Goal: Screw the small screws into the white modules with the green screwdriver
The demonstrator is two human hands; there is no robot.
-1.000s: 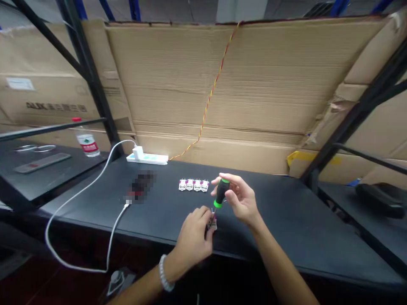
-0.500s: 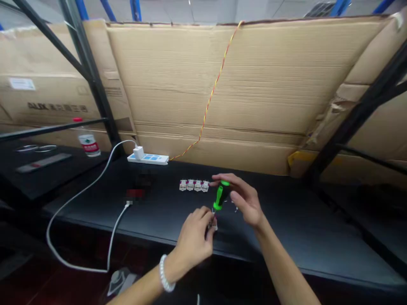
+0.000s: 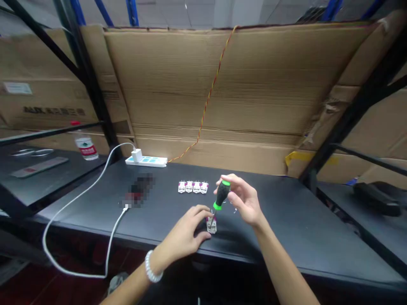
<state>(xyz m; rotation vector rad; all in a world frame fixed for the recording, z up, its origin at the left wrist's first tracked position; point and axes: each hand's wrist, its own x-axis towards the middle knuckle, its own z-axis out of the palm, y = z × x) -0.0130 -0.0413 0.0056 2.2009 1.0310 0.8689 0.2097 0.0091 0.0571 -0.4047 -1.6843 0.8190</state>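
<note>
My right hand (image 3: pixel 243 200) pinches the black and green handle of a small screwdriver (image 3: pixel 220 196), held nearly upright with its tip down on a small white and pink part (image 3: pixel 211 225). My left hand (image 3: pixel 186 234) steadies that part on the black tabletop (image 3: pixel 286 224) near the front edge, with the fingers curled round it. A row of several matching small parts (image 3: pixel 192 187) lies just behind, to the left of the screwdriver handle.
A white power strip (image 3: pixel 146 160) with a plugged charger sits at the back left, and its white cable (image 3: pixel 79 199) loops off the table's front. A blurred dark object (image 3: pixel 140 189) lies at the cable's end. Cardboard sheets (image 3: pixel 222 93) wall the back. A bottle (image 3: pixel 85 144) stands far left.
The right hand has shifted its fingers on the screwdriver handle, which stays over the part. My left hand has opened slightly beside the part. The view has moved a little.
</note>
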